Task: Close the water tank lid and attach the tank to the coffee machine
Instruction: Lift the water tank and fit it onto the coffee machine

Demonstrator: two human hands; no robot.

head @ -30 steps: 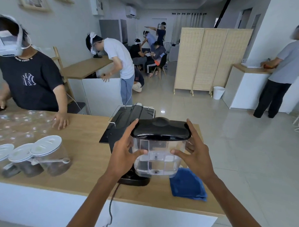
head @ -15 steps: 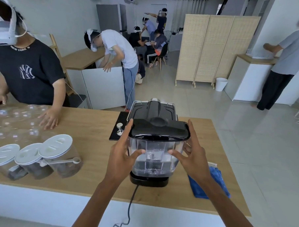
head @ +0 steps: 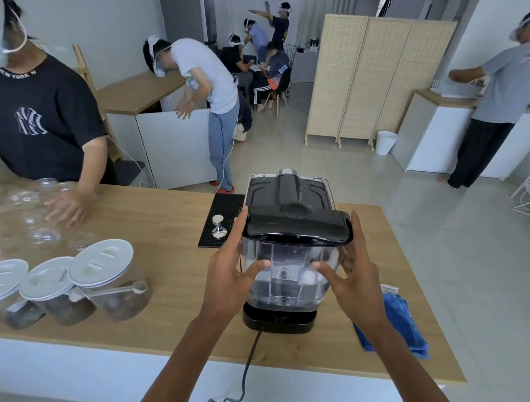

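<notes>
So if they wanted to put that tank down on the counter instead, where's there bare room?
Bare wood lies between the lidded jars and the black mat, stretching toward the near counter edge. A smaller strip sits right of the coffee machine, above the blue cloth. The far left is crowded with glasses. Both hands, left hand and right hand, hold the water tank.

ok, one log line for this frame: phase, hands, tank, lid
phase: seating tank | left hand: on tank side | right hand: on tank side | water tank: on coffee machine rear base | lid: closed
</notes>
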